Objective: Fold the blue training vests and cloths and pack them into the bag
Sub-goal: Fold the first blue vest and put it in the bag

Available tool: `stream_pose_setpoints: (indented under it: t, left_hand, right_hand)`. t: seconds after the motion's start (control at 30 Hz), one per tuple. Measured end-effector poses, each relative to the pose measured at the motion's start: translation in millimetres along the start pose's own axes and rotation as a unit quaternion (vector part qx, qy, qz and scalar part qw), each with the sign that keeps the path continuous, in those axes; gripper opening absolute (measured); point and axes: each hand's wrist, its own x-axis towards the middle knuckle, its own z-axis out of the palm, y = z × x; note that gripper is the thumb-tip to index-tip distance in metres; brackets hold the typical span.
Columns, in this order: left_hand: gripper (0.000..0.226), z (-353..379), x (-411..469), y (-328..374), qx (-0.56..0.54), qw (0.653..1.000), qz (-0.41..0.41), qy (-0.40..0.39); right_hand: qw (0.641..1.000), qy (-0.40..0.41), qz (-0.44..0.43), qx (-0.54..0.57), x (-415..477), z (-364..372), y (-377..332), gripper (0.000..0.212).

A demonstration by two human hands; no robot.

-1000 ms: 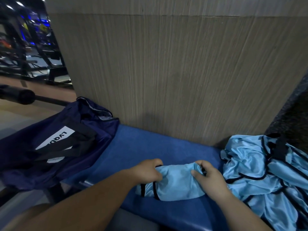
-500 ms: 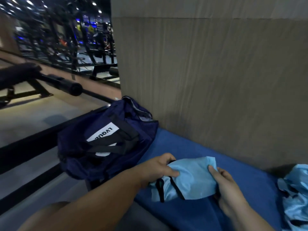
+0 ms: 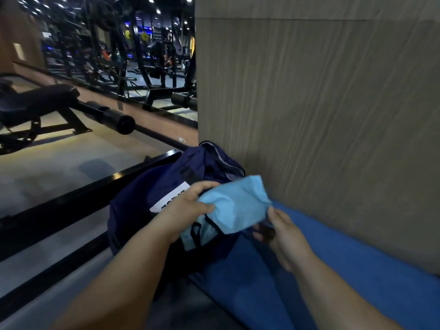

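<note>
Head view. Folded light-blue training vest with black trim (image 3: pixel 235 206), frame centre, hung above dark navy fabric bag with white label (image 3: pixel 147 210). Left hand (image 3: pixel 190 206) pinched vest's left end, thumb on top. Right hand (image 3: pixel 283 236) sat at vest's lower right edge, fingers curled beneath; actual hold not discernible. Blue padded bench (image 3: pixel 357 270) lay lower right. Risk: loose trimmed layers hanging below could unfold or snag on bag's mouth during insertion.
</note>
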Motion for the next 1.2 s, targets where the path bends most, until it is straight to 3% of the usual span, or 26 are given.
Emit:
stream_pose_setpoints:
  t: [0.2,0.3,0.47,0.53,0.67,0.8,0.9,1.03,1.2]
  left_hand:
    - [0.052,-44,19,-7,0.050,0.997,-0.017,0.062]
    - [0.053,-51,21,-17,0.065,0.992,-0.029,0.106]
    - [0.047,-55,26,-30,-0.059,0.984,-0.029,0.168]
    - [0.044,-56,26,-30,-0.118,0.977,-0.037,0.171]
    - [0.040,-57,28,-29,-0.182,0.963,-0.055,0.190]
    - [0.042,-57,32,-26,-0.193,0.957,-0.035,0.214]
    - [0.041,-59,33,-25,-0.185,0.957,-0.015,0.224]
    - [0.036,-63,35,-23,-0.177,0.951,0.010,0.252]
    - [0.038,-76,37,-20,-0.185,0.930,0.043,0.316]
  right_hand:
    - [0.985,-0.073,0.005,-0.156,20,33,17,0.036]
    - [0.960,-0.059,0.001,-0.275,25,46,20,0.041]
    - [0.898,-0.018,0.005,-0.440,35,67,24,0.074]
    - [0.886,-0.012,0.011,-0.464,37,75,26,0.073]
    - [0.887,0.002,0.001,-0.461,39,77,32,0.044]
    - [0.968,0.056,0.008,-0.246,37,59,32,0.016]
    - [0.984,0.091,-0.012,-0.151,33,41,26,0.009]
    - [0.982,0.147,-0.039,-0.107,27,13,14,0.013]
    - [0.940,0.264,-0.132,-0.173,17,-42,-2,0.020]
